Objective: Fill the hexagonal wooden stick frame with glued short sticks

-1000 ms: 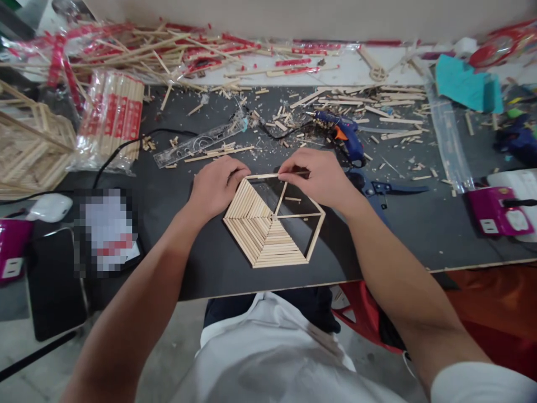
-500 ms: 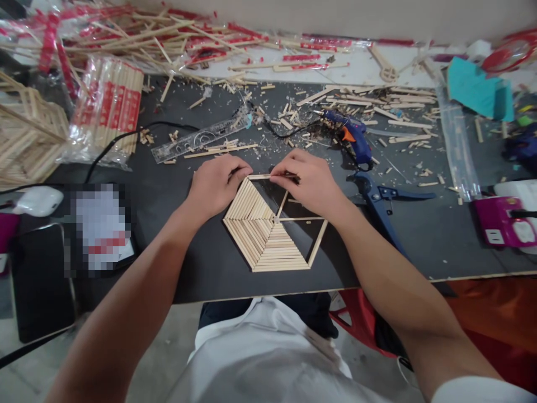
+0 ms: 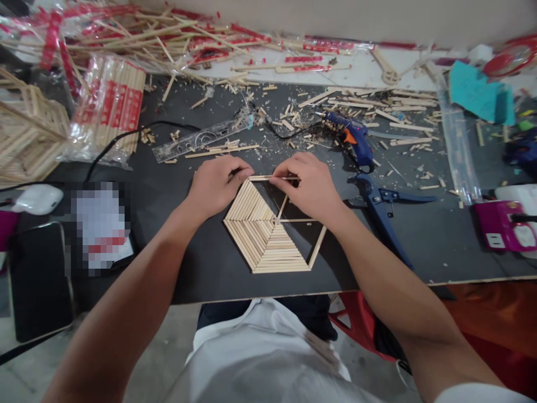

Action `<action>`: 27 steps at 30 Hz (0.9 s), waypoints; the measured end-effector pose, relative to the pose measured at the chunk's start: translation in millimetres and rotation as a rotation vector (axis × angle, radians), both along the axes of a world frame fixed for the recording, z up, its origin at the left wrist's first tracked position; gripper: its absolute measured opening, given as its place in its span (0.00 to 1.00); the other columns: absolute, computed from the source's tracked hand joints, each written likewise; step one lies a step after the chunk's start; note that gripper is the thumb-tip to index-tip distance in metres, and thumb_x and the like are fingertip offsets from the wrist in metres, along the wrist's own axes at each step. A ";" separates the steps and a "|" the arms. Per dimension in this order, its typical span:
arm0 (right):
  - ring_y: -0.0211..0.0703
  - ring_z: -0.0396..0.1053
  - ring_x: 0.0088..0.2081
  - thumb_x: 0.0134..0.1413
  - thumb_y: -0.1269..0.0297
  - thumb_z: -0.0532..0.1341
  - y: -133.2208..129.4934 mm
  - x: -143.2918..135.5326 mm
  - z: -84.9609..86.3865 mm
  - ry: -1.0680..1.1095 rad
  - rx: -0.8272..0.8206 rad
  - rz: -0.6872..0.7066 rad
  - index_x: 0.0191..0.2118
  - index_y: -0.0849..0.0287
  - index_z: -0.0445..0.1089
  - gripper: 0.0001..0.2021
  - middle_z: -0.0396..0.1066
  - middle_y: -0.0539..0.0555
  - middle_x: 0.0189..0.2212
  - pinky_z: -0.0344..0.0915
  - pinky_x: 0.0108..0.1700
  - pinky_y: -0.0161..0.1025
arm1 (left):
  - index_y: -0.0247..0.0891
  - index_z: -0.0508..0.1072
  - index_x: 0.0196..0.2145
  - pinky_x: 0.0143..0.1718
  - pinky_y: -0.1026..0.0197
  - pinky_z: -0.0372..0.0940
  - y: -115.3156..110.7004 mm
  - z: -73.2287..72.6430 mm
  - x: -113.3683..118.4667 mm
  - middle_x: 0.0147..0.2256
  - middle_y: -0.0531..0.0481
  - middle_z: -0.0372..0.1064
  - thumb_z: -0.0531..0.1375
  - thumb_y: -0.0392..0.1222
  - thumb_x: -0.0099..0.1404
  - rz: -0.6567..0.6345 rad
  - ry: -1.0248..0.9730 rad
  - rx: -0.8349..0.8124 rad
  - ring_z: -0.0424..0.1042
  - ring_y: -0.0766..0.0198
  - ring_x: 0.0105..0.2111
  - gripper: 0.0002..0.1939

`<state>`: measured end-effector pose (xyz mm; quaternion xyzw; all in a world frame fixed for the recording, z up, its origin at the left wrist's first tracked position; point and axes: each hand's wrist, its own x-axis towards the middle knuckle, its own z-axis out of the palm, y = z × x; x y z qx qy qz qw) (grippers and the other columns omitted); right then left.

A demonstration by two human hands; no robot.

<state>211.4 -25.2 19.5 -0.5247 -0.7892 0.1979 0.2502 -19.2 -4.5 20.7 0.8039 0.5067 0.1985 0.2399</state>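
Observation:
A hexagonal panel of thin wooden sticks (image 3: pixel 251 242) lies flat on the dark table, its left and lower sections filled with parallel sticks and its right side showing open gaps between spokes. At its upper left corner, my left hand (image 3: pixel 221 182) is closed, thumb and forefinger pinching the frame. My right hand (image 3: pixel 305 182) pinches a thin wooden stick (image 3: pixel 260 178) along the top edge, which spans between the two hands. The right palm hides the panel's upper right corner. Right of that hand lies a blue hand cutter (image 3: pixel 380 210).
A blue glue gun (image 3: pixel 352 137) rests behind the right hand among stick offcuts. A clear ruler (image 3: pixel 201 137) and bagged sticks (image 3: pixel 111 106) lie at the back left. Phones (image 3: pixel 39 282) are at the left, a purple plug block (image 3: pixel 501 224) at the right. The table's front edge is close.
Both hands hold almost the same place, still pinching at the panel's top edge. The whole view has shifted very slightly.

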 end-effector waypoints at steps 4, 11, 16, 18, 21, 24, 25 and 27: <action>0.51 0.67 0.43 0.64 0.61 0.65 0.2 -0.8 -1.2 0.004 0.016 -0.013 0.36 0.54 0.75 0.05 0.71 0.55 0.38 0.62 0.48 0.49 | 0.40 0.84 0.40 0.37 0.58 0.63 -0.2 0.3 0.3 0.35 0.48 0.79 0.60 0.48 0.70 0.011 -0.014 -0.009 0.72 0.59 0.33 0.14; 0.52 0.68 0.44 0.62 0.61 0.67 2.5 -2.2 -4.5 0.003 0.029 -0.023 0.34 0.54 0.74 0.05 0.72 0.54 0.36 0.63 0.48 0.49 | 0.41 0.85 0.39 0.36 0.59 0.63 0.6 2.4 2.4 0.34 0.50 0.79 0.63 0.46 0.67 0.044 -0.032 -0.026 0.71 0.62 0.31 0.11; 0.51 0.71 0.43 0.58 0.64 0.68 -2.5 24.3 14.6 0.023 0.036 -0.079 0.36 0.53 0.76 0.01 0.76 0.55 0.39 0.66 0.47 0.49 | 0.41 0.85 0.39 0.36 0.58 0.64 0.6 4.8 2.5 0.34 0.49 0.80 0.63 0.45 0.66 0.061 -0.027 -0.046 0.72 0.61 0.31 0.11; 0.48 0.71 0.35 0.58 0.64 0.67 -5.5 37.1 22.9 0.024 0.004 -0.158 0.37 0.53 0.77 0.02 0.77 0.55 0.38 0.68 0.41 0.47 | 0.41 0.85 0.38 0.37 0.57 0.65 0.1 4.8 2.5 0.35 0.49 0.80 0.63 0.45 0.66 0.060 -0.031 -0.044 0.73 0.60 0.32 0.11; 0.44 0.69 0.29 0.58 0.63 0.65 -8.1 45.2 27.7 0.028 -0.059 -0.242 0.37 0.54 0.77 0.03 0.78 0.54 0.35 0.68 0.37 0.45 | 0.42 0.84 0.37 0.38 0.57 0.66 -0.7 4.7 2.8 0.35 0.49 0.80 0.62 0.46 0.66 0.048 -0.036 -0.018 0.73 0.60 0.32 0.11; 0.43 0.70 0.29 0.57 0.64 0.65 -7.3 39.8 23.5 0.020 -0.140 -0.221 0.36 0.55 0.77 0.03 0.78 0.54 0.34 0.68 0.38 0.45 | 0.43 0.84 0.36 0.38 0.57 0.66 -0.9 5.3 3.2 0.34 0.49 0.79 0.62 0.47 0.66 0.056 -0.015 0.002 0.73 0.60 0.31 0.11; 0.43 0.70 0.29 0.57 0.65 0.65 -6.5 36.9 21.2 0.021 -0.165 -0.213 0.36 0.55 0.77 0.03 0.78 0.54 0.34 0.68 0.39 0.45 | 0.43 0.84 0.36 0.37 0.57 0.66 -0.8 5.7 3.3 0.33 0.50 0.79 0.62 0.47 0.66 0.059 -0.004 0.004 0.73 0.60 0.31 0.11; 0.43 0.70 0.29 0.57 0.65 0.64 -4.5 32.3 16.8 0.040 -0.202 -0.213 0.35 0.56 0.76 0.03 0.78 0.53 0.32 0.67 0.39 0.44 | 0.44 0.84 0.36 0.36 0.57 0.65 -0.4 6.5 3.2 0.33 0.50 0.79 0.61 0.47 0.66 0.063 0.012 0.009 0.73 0.60 0.31 0.11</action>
